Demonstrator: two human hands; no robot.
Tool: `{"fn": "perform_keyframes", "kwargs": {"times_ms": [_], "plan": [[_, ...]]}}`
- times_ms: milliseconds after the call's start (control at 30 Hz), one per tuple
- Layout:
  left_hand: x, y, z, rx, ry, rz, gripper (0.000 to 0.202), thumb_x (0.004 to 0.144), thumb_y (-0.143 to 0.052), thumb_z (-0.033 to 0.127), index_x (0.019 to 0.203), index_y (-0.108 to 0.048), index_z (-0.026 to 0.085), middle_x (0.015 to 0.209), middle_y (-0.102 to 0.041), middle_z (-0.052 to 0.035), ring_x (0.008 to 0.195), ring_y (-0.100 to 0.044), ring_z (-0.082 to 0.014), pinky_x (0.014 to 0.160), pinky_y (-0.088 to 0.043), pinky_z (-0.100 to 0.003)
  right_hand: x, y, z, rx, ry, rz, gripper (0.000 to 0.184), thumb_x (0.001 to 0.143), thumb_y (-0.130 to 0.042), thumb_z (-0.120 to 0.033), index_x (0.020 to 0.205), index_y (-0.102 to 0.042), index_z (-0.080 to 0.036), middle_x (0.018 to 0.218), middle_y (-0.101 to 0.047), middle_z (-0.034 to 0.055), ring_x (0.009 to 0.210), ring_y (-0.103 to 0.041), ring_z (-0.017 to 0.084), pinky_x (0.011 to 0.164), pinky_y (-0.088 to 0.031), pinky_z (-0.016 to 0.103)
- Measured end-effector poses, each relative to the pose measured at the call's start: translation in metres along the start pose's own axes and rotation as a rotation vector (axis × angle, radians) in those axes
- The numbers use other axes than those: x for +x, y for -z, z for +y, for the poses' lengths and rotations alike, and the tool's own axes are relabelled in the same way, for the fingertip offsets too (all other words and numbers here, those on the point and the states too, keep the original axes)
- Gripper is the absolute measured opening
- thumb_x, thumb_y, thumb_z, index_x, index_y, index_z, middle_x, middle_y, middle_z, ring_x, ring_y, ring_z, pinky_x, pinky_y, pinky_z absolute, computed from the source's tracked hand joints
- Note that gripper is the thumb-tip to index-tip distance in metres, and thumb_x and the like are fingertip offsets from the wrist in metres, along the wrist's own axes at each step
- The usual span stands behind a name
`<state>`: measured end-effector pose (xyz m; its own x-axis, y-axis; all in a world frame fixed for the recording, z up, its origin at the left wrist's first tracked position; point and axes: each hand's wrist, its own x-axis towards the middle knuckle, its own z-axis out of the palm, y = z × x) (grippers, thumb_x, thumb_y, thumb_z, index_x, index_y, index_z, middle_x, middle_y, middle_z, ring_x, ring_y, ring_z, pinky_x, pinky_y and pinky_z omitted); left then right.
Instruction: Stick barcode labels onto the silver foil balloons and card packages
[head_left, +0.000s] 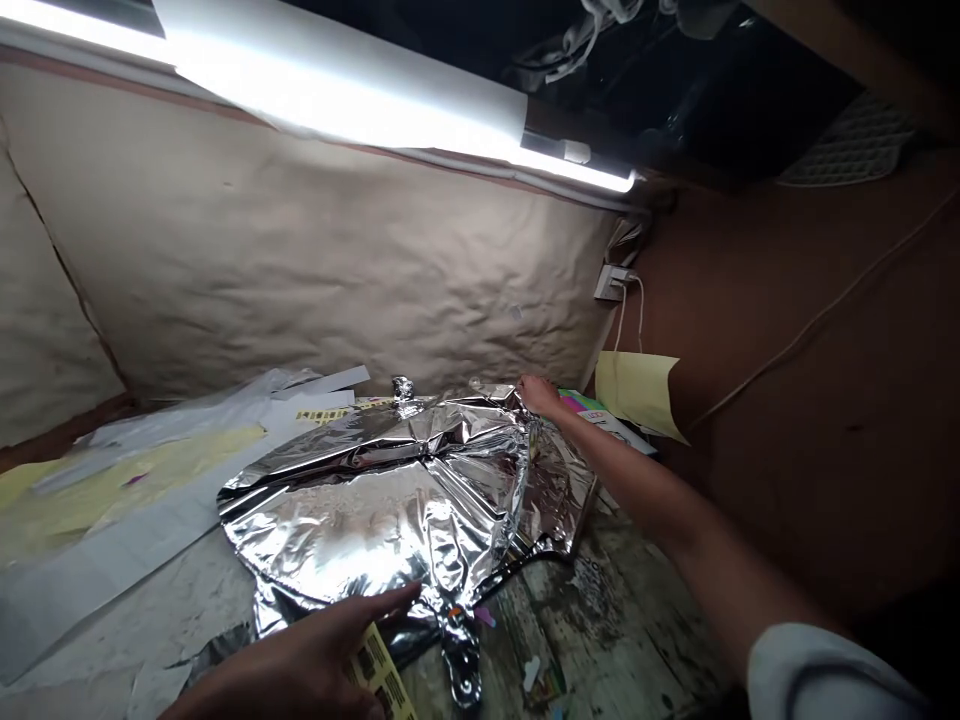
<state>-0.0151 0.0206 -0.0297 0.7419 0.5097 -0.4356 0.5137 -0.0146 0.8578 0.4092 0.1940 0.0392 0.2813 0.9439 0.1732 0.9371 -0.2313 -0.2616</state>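
A silver foil balloon (360, 525), flat and creased, lies across the worktable, with a narrow foil tab (463, 660) pointing toward me. My right hand (538, 395) reaches to its far right edge, fingers closed on the foil there. In the foreground, my left hand (300, 655) has its fingers curled around a yellow label strip (390, 690) with black print. One finger of that hand stretches forward to the near side of the balloon. Part of the strip is hidden behind the hand.
Stacked white and yellow sheets (172, 490) cover the left of the table. Near the balloon's tab lie small scraps (531, 672). A colourful packet (600, 415) sits beyond my right forearm, below a wall socket (611, 282) with cords. A lit tube lamp (577, 172) hangs above.
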Motion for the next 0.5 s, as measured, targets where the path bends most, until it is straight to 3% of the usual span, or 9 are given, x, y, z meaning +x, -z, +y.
{"fn": "perform_keyframes", "kwargs": {"times_ms": [100,167,267,333,433,500], "plan": [[-0.001,-0.001,-0.001,-0.052,0.004,-0.006,0.1,0.058,-0.082,0.027,0.146,-0.036,0.037,0.154,-0.034,-0.0043,0.117,-0.055,-0.0348,0.087,-0.053,-0.04,-0.012,-0.007,-0.002,-0.011,-0.041,0.015,0.028,0.093,-0.06,-0.034,0.115,-0.06,-0.016,0.116,-0.061,0.0081,0.101,-0.062,0.021,0.086,-0.053,0.041],[-0.002,0.001,0.001,-0.094,-0.021,-0.006,0.099,0.055,-0.084,0.026,0.144,-0.04,0.035,0.149,-0.041,-0.0065,0.11,-0.059,-0.0327,0.081,-0.054,-0.037,-0.023,-0.007,-0.006,0.007,-0.032,0.061,0.028,0.093,-0.059,-0.033,0.115,-0.06,-0.016,0.118,-0.062,0.0087,0.105,-0.061,0.022,0.091,-0.05,0.044],[-0.005,0.006,0.012,-0.26,-0.054,0.009,0.095,0.06,-0.084,0.03,0.144,-0.039,0.031,0.115,-0.067,-0.0065,0.092,-0.066,-0.0263,0.073,-0.054,-0.033,-0.039,-0.002,-0.023,0.079,0.047,0.154,0.028,0.096,-0.05,-0.027,0.119,-0.059,-0.013,0.129,-0.057,0.0149,0.121,-0.052,0.026,0.103,-0.04,0.043],[-0.008,0.01,0.023,-0.436,-0.106,0.104,0.092,0.067,-0.082,0.032,0.145,-0.036,0.027,0.089,-0.071,-0.0026,0.077,-0.068,-0.0215,0.068,-0.054,-0.031,-0.054,0.001,-0.044,0.145,0.143,0.158,0.03,0.097,-0.047,-0.026,0.12,-0.06,-0.013,0.13,-0.058,0.0156,0.122,-0.052,0.025,0.104,-0.039,0.038],[-0.006,0.018,0.032,-0.633,-0.225,0.351,0.08,0.072,-0.08,0.034,0.14,-0.04,0.019,0.092,-0.072,-0.0075,0.08,-0.069,-0.0226,0.072,-0.055,-0.035,-0.09,-0.006,-0.085,0.384,0.383,-0.051,0.03,0.097,-0.045,-0.035,0.112,-0.065,-0.018,0.11,-0.07,0.008,0.101,-0.064,0.02,0.091,-0.049,0.031],[-0.001,0.024,0.029,-0.684,-0.275,0.504,0.069,0.073,-0.08,0.034,0.13,-0.047,0.015,0.1,-0.072,-0.012,0.085,-0.07,-0.0239,0.077,-0.056,-0.037,-0.122,-0.018,-0.112,0.757,0.551,-0.371,0.034,0.095,-0.05,-0.042,0.113,-0.065,-0.018,0.107,-0.071,0.0074,0.098,-0.066,0.02,0.086,-0.052,0.033]]}}
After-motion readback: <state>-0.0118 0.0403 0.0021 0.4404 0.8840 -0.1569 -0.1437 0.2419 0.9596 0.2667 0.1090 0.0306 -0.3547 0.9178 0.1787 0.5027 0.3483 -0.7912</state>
